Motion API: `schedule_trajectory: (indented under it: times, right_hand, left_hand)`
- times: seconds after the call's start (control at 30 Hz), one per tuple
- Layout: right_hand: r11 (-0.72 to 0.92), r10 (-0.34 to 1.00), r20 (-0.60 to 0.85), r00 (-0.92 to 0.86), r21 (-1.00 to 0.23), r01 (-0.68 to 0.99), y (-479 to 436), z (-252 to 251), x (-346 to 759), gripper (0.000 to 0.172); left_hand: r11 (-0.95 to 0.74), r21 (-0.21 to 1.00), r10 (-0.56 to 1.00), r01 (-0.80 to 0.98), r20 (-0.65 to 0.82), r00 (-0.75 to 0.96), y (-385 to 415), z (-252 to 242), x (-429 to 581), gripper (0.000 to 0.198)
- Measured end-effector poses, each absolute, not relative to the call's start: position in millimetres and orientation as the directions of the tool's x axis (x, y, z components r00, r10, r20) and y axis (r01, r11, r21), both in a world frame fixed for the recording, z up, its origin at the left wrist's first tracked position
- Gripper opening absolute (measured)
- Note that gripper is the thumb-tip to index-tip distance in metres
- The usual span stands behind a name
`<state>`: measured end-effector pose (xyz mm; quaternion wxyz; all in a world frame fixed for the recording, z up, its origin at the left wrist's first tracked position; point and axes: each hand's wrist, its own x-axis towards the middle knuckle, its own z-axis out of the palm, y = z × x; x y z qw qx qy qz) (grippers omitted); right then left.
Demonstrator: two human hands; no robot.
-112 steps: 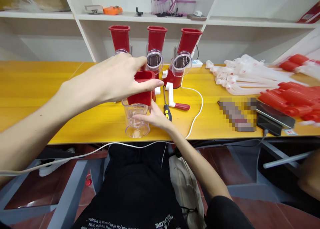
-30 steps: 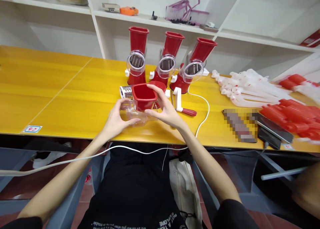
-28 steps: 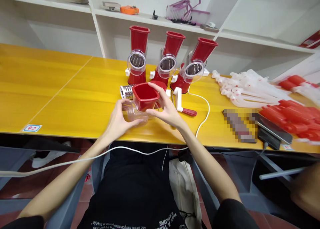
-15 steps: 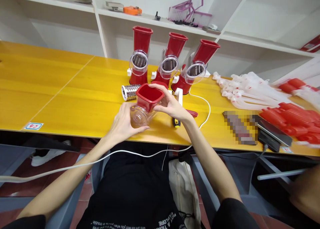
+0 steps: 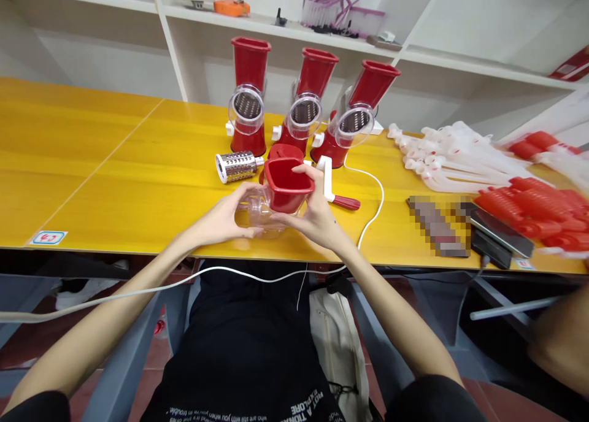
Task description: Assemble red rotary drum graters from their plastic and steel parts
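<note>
Both hands hold a rotary grater housing (image 5: 289, 195), a red square feed chute joined to a clear plastic barrel, just over the table's near edge. My left hand (image 5: 225, 218) curves its fingers and thumb about the clear barrel's round end, which points left. My right hand (image 5: 317, 212) grips the red chute, with fingers at its rim and the thumb below. Just behind the housing stands a red grater base (image 5: 286, 151), partly hidden. A metal grating drum (image 5: 237, 167) lies to its left. On the right is a white crank with a red handle (image 5: 346, 202).
Three assembled red graters (image 5: 248, 97) stand at the table's back. To the right lie white crank arms (image 5: 453, 158), red handles (image 5: 538, 210) and a phone (image 5: 499, 229). A white cable (image 5: 375, 210) runs across the table and over my lap. Shelves (image 5: 276, 26) rise behind.
The housing has turned in my hands: its clear round end faced me and now points left. It has shifted slightly right, and my right hand's fingers have moved along the chute rim.
</note>
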<state>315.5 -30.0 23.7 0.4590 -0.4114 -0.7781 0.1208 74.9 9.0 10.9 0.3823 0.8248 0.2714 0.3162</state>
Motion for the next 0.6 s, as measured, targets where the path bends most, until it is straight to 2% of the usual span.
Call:
schedule_trajectory:
  times: [0.13, 0.3, 0.47, 0.53, 0.6]
  right_hand:
    - [0.640, 0.734, 0.654, -0.182, -0.578, 0.506, -34, 20, 325, 0.084]
    - [0.617, 0.604, 0.794, 0.075, -0.525, 0.587, -32, 57, 357, 0.085]
    - [0.658, 0.370, 0.917, 0.147, -0.370, 0.656, -21, 96, 380, 0.077]
    - [0.651, 0.381, 0.912, 0.150, -0.380, 0.657, -15, 99, 387, 0.080]
    - [0.619, 0.441, 0.887, 0.138, -0.412, 0.669, -9, 97, 393, 0.085]
  left_hand:
    - [-0.649, 0.704, 0.665, 0.288, 0.340, 0.665, 9, 22, 71, 0.090]
    - [-0.711, 0.637, 0.681, 0.300, 0.517, 0.518, 35, 26, 89, 0.074]
    - [-0.715, 0.574, 0.693, 0.398, 0.506, 0.514, 82, 28, 140, 0.107]
    - [-0.706, 0.581, 0.698, 0.405, 0.475, 0.536, 97, 30, 156, 0.114]
    - [-0.702, 0.588, 0.699, 0.402, 0.464, 0.544, 107, 33, 164, 0.113]
